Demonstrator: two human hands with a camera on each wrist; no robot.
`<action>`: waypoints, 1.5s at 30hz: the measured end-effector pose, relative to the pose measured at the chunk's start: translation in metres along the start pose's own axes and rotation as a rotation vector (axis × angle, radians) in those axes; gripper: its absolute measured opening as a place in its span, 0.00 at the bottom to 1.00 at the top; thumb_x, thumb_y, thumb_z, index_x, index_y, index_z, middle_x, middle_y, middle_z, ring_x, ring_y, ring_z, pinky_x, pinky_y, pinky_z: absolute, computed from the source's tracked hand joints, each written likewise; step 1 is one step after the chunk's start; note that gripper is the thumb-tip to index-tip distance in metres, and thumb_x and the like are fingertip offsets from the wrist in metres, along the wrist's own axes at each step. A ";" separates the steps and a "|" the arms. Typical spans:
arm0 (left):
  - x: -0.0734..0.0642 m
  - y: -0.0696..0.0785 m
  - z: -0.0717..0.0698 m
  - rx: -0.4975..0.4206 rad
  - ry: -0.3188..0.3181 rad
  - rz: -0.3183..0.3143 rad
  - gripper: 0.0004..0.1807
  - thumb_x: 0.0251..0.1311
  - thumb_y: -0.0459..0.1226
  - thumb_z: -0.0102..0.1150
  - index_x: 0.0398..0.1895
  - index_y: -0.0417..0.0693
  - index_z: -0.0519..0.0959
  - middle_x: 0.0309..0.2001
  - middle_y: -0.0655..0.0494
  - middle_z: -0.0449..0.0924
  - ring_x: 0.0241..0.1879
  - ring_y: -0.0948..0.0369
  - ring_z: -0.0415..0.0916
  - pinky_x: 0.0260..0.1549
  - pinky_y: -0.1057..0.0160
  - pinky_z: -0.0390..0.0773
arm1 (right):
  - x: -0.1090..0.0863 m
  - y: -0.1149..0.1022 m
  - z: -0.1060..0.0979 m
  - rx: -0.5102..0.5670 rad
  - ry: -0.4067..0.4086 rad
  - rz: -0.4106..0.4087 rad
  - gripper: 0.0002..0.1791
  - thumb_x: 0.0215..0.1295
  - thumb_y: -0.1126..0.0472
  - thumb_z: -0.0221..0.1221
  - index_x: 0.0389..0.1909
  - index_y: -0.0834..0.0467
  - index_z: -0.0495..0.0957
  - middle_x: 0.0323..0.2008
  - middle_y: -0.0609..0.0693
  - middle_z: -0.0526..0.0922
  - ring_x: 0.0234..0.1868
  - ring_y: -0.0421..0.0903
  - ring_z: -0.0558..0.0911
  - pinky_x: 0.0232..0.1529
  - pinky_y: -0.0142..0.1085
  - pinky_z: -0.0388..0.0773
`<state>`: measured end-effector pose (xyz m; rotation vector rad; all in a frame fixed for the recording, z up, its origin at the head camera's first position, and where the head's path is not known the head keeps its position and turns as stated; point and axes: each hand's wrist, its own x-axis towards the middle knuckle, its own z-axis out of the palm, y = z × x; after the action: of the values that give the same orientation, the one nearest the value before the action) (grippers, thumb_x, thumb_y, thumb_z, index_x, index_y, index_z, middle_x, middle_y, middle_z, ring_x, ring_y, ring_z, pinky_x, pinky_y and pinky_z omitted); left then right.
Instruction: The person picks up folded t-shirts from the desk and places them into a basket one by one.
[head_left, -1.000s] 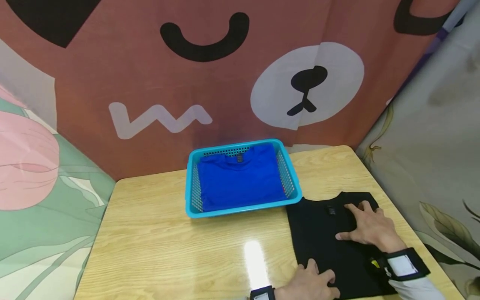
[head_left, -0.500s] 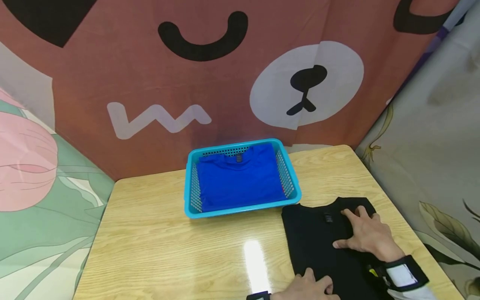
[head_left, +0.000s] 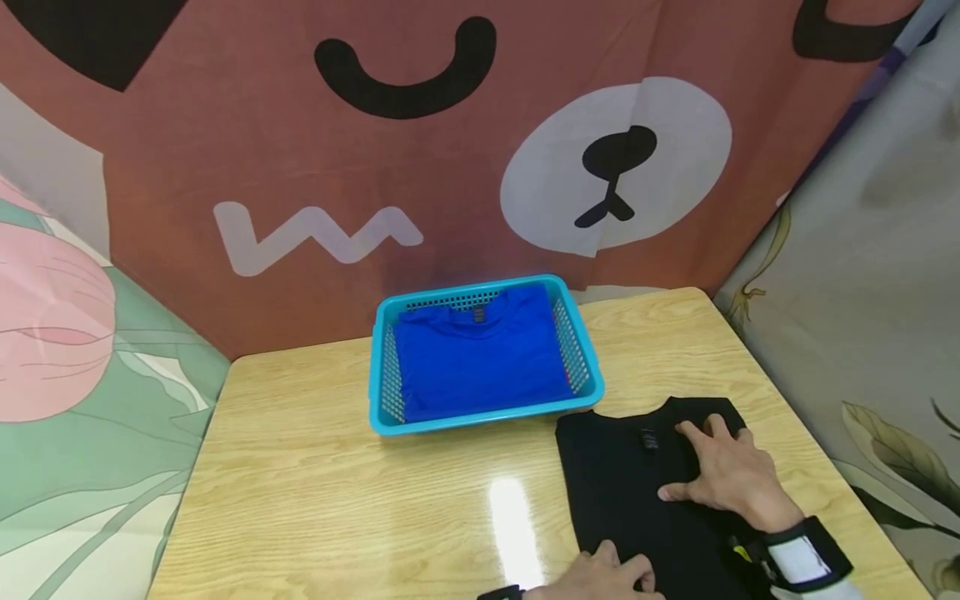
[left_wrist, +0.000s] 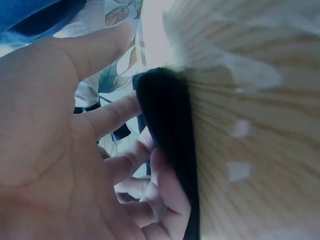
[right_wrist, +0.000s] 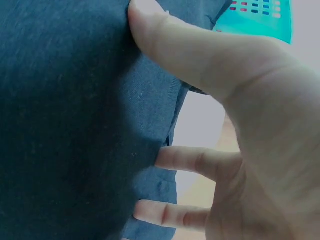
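Note:
A folded black T-shirt (head_left: 622, 475) lies on the right of the table, its neckline and neck label facing the far side. My right hand (head_left: 731, 475) rests on its upper right part, fingers spread and fingertips pressing the cloth. The right wrist view shows the thumb (right_wrist: 185, 47) and two fingertips against the dark fabric. At the near left edge of the shirt is my left hand (head_left: 600, 577), partly cut off by the frame. In the left wrist view, its bent fingers touch the shirt's edge (left_wrist: 167, 115), while the thumb stands apart from the cloth.
A turquoise basket (head_left: 378, 367) stands at the back middle, just beyond the T-shirt's left shoulder. A folded blue T-shirt (head_left: 483, 358) lies in it. The wooden table (head_left: 315, 492) meets a printed cloth (head_left: 450, 167) behind and another patterned cloth (head_left: 862, 333) on the right.
The black T-shirt has slid slightly nearer and to the left, now just apart from the basket's corner in view. Both hands have moved the same way with it.

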<state>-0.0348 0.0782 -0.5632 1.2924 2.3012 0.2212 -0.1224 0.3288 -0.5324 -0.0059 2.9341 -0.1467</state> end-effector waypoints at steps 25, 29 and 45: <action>-0.047 -0.039 -0.007 -0.067 0.018 0.108 0.15 0.70 0.52 0.52 0.57 0.72 0.78 0.51 0.78 0.75 0.40 0.81 0.67 0.37 0.82 0.64 | -0.006 -0.056 0.008 -0.075 0.023 -0.055 0.71 0.20 0.11 0.60 0.65 0.56 0.72 0.51 0.70 0.69 0.39 0.70 0.73 0.24 0.57 0.76; -0.055 -0.047 -0.004 -0.063 0.038 0.084 0.13 0.70 0.51 0.52 0.54 0.73 0.80 0.48 0.80 0.75 0.40 0.82 0.68 0.38 0.82 0.66 | -0.006 -0.067 0.012 -0.096 0.040 -0.087 0.70 0.20 0.10 0.58 0.64 0.55 0.73 0.49 0.68 0.70 0.37 0.67 0.73 0.23 0.55 0.76; -0.084 -0.065 0.002 -0.177 0.126 0.086 0.09 0.68 0.48 0.55 0.44 0.70 0.84 0.42 0.81 0.77 0.36 0.85 0.68 0.35 0.83 0.67 | -0.011 -0.086 0.007 -0.077 0.005 -0.188 0.50 0.40 0.27 0.70 0.65 0.49 0.75 0.39 0.56 0.68 0.30 0.52 0.65 0.22 0.38 0.63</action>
<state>-0.0465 -0.0274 -0.5610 1.3208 2.2711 0.5372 -0.1107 0.2430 -0.5285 -0.2940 2.9378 -0.0609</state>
